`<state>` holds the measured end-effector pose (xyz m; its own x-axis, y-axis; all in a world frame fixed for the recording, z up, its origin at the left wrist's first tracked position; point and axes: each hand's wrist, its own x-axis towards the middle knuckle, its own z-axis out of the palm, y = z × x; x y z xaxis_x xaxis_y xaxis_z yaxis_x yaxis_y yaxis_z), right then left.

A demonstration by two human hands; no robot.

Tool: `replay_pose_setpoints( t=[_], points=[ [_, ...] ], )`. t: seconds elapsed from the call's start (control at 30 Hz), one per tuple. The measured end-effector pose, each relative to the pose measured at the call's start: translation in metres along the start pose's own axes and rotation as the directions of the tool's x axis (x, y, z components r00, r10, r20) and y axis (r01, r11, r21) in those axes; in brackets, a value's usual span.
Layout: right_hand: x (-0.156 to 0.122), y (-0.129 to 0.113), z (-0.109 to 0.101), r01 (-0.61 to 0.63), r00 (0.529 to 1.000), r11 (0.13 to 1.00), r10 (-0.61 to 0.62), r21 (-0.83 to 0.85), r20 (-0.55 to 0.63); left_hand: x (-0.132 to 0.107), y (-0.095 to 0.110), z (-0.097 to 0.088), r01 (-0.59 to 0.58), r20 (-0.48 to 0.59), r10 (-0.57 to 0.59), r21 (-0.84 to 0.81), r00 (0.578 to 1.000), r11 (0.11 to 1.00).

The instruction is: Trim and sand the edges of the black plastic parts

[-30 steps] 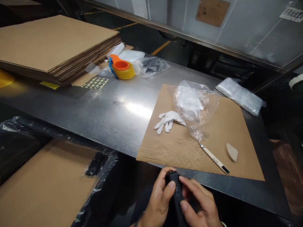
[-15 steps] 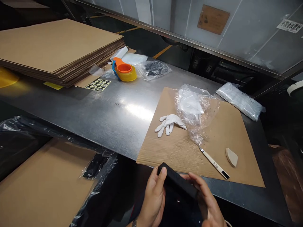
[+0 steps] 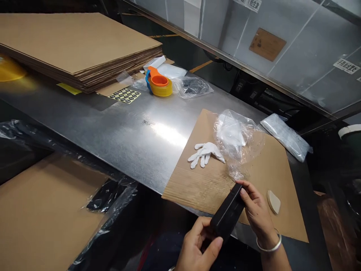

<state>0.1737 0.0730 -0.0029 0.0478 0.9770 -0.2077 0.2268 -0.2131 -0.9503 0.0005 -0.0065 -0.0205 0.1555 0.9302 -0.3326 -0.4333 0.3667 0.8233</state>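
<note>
A long black block-shaped object (image 3: pixel 228 215) is held slanted over the front edge of the cardboard sheet (image 3: pixel 208 180). My left hand (image 3: pixel 197 248) grips its lower end, thumb and fingers closed round it. My right hand (image 3: pixel 258 210), with a silver bangle on the wrist, pinches its upper end. Just beyond lie a white glove (image 3: pixel 205 153) and a crumpled clear plastic bag (image 3: pixel 237 139). A small beige wedge (image 3: pixel 273 201) rests right of my right hand.
On the steel table (image 3: pixel 113 128), a stack of cardboard sheets (image 3: pixel 76 45) stands at the back left with an orange-and-yellow tape dispenser (image 3: pixel 158 82), a sticker sheet (image 3: pixel 125 95) and bagged items (image 3: pixel 193 86) beside it. Another sealed bag (image 3: pixel 286 136) lies far right. Cardboard in black plastic (image 3: pixel 45 210) sits low left.
The black object has been turned and raised to the right, over the cardboard's edge. My right hand moved up to its far end. The white-handled knife is now hidden behind the hand.
</note>
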Motion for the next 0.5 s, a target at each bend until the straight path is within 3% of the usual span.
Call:
replay_pose_setpoints(
  t=[0.23,0.4,0.5],
  points=[
    [0.036,-0.005,0.014,0.057,0.986,0.977,-0.022,-0.207,0.166,0.008,0.001,-0.008,0.045,-0.001,-0.045,0.043,0.999,0.998],
    [0.062,0.002,0.023,0.186,0.966,0.908,-0.099,-0.376,0.238,0.023,-0.028,-0.015,0.208,0.025,-0.209,0.046,0.978,0.977],
    [0.068,-0.007,0.024,0.259,0.954,0.846,-0.147,-0.465,0.263,0.032,-0.05,-0.021,0.254,0.045,-0.258,0.069,0.965,0.965]
  ],
)
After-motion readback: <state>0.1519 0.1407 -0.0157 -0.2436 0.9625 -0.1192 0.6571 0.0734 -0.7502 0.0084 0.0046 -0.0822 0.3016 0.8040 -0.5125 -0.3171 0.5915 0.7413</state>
